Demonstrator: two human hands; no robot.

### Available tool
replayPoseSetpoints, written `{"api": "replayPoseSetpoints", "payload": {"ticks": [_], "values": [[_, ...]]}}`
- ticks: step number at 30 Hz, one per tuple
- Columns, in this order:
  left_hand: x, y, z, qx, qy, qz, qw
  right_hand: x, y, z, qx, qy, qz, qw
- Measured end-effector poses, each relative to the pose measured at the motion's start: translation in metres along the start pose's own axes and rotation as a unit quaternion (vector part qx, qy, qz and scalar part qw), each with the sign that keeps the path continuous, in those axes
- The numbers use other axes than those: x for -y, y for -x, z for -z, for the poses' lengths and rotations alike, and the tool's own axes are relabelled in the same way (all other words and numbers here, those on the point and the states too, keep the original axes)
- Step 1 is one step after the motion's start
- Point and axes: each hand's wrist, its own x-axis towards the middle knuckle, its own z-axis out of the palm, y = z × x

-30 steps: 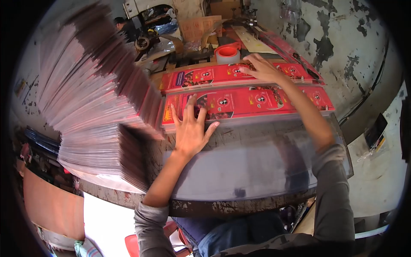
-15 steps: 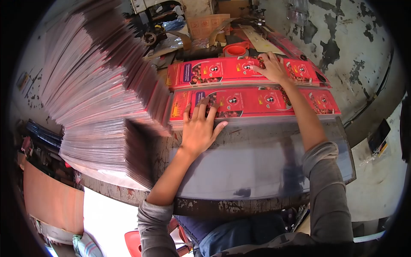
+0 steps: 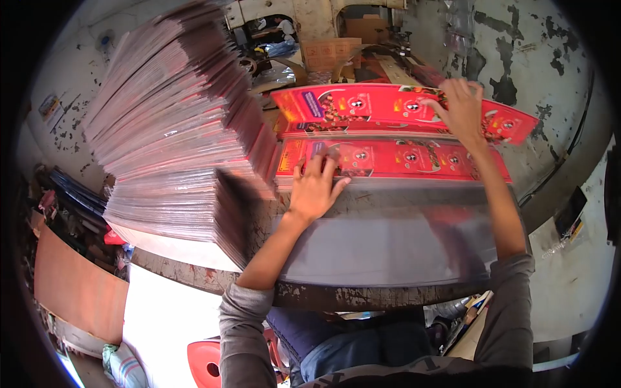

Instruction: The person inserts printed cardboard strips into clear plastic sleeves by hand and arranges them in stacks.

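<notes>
My right hand (image 3: 462, 111) grips the upper edge of a long red printed sheet (image 3: 381, 103), raised and tilted above the back stack. My left hand (image 3: 315, 187) rests with spread fingers on the left part of the front stack of red printed sheets (image 3: 388, 159). Nearer to me, a pile of clear plastic sheets (image 3: 388, 249) lies on the worn table (image 3: 323, 296). To the left of both stacks rises a tall, fanned heap of plastic-covered sheets (image 3: 174, 129).
Behind the stacks are a cardboard box (image 3: 331, 54), tape rolls and scraps. A peeling wall (image 3: 504, 58) stands at the right. A red stool (image 3: 206, 365) is below the table at the left, and a person (image 3: 285, 27) shows far back.
My right hand has lifted a red sheet off the back stack and tilted it up. My left hand stays on the front stack. The whole view has shifted a little.
</notes>
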Motion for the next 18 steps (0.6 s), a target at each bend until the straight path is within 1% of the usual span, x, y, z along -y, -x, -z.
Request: {"api": "replayPoseSetpoints", "payload": {"ticks": [1,2,4,5,6,7,8,9,10,12,14,15,17,18], "values": [[0.001,-0.002,0.003,-0.087,0.06,0.004,0.994,-0.003,0.0,0.016,-0.008,-0.007,-0.012,1.0],[0.002,-0.004,0.007,-0.173,0.119,0.011,0.978,-0.006,0.003,0.031,-0.006,-0.005,-0.006,1.0],[0.006,-0.008,0.036,-0.294,0.035,-0.014,0.955,-0.009,0.013,0.062,0.05,-0.044,-0.114,0.991],[0.008,-0.01,0.051,-0.342,0.046,-0.02,0.938,-0.006,0.018,0.078,0.051,-0.042,-0.11,0.992],[0.007,-0.012,0.064,-0.388,0.056,-0.027,0.919,-0.003,0.024,0.094,0.105,-0.089,-0.155,0.978],[0.002,-0.009,0.075,-0.377,0.147,0.054,0.913,0.001,0.032,0.108,0.158,-0.136,-0.201,0.957],[-0.007,-0.002,0.087,-0.357,0.235,0.135,0.894,0.005,0.04,0.118,0.159,-0.134,-0.205,0.956],[-0.019,0.007,0.105,-0.305,0.384,0.171,0.855,0.01,0.05,0.127,0.16,-0.171,-0.22,0.947],[-0.027,0.022,0.123,-0.198,0.431,0.205,0.856,0.015,0.059,0.134,0.163,-0.209,-0.235,0.935],[-0.038,0.053,0.126,-0.143,0.502,0.206,0.828,0.021,0.071,0.151,0.166,-0.241,-0.242,0.925],[-0.041,0.081,0.124,-0.118,0.49,0.21,0.838,0.028,0.079,0.166,0.23,-0.232,-0.253,0.911],[-0.041,0.093,0.12,-0.112,0.506,0.219,0.827,0.033,0.087,0.168,0.236,-0.235,-0.259,0.907],[-0.042,0.111,0.115,-0.109,0.5,0.237,0.826,0.042,0.098,0.17,0.222,-0.216,-0.187,0.932],[-0.042,0.118,0.112,-0.115,0.494,0.247,0.826,0.046,0.104,0.168,0.227,-0.221,-0.187,0.93]]}}
